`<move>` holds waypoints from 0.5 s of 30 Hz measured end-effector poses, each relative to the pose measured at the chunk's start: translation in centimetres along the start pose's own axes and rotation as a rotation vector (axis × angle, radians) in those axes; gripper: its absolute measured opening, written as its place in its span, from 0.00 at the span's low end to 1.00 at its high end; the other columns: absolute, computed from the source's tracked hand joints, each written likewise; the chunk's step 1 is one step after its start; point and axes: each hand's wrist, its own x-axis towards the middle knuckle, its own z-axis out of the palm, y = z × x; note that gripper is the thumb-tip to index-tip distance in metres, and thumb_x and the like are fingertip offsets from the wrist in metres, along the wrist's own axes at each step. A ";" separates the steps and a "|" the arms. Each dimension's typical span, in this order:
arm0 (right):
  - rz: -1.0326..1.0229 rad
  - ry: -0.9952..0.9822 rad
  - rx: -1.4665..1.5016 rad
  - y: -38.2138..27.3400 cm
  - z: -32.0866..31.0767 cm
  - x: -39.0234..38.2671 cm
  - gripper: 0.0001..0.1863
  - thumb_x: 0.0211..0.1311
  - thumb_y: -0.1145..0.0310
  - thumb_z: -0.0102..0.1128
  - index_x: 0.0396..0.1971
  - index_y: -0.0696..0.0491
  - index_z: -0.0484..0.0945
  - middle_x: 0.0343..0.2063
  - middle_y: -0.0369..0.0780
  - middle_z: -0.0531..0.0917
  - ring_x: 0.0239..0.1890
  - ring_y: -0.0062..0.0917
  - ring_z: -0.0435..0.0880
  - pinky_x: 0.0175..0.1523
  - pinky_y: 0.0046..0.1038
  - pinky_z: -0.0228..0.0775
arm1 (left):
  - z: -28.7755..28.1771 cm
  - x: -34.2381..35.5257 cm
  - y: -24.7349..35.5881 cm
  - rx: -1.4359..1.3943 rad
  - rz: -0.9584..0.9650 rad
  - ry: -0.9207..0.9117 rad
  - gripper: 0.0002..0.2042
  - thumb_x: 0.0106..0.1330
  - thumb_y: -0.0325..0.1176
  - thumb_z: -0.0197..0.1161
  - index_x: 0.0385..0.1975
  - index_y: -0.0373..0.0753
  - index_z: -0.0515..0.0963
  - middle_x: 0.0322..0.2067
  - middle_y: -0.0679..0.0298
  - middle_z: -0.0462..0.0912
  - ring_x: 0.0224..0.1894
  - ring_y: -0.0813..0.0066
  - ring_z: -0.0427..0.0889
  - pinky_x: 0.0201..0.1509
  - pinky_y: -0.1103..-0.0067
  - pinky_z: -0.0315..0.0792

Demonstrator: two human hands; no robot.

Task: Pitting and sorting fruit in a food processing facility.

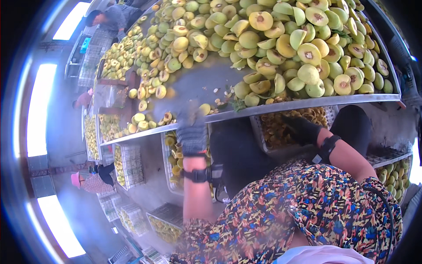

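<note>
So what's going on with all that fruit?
A person wearing gloves is at a metal-rimmed table heaped with yellow-green fruit, much of it cut in half. The left hand is at the table's front edge, too blurred to tell if it holds anything. The right hand is at a crate of yellow-brown fruit pieces below that edge; its fingertips don't show clearly.

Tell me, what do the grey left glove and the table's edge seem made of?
The left glove looks like matte knitted fabric, judging by its ribbed lines. The table's edge looks like metal, perhaps steel: silvery grey with a dull sheen.
</note>
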 end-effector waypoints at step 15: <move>-0.243 -0.031 -0.216 -4.1 0.7 -8.7 0.34 0.67 0.39 0.43 0.28 0.57 0.83 0.17 0.38 0.77 0.18 0.23 0.76 0.26 0.30 0.69 | 5.6 6.0 1.4 -1.008 -0.617 -0.210 0.22 0.53 0.30 0.64 0.51 0.38 0.76 0.51 0.52 0.78 0.51 0.55 0.79 0.52 0.66 0.76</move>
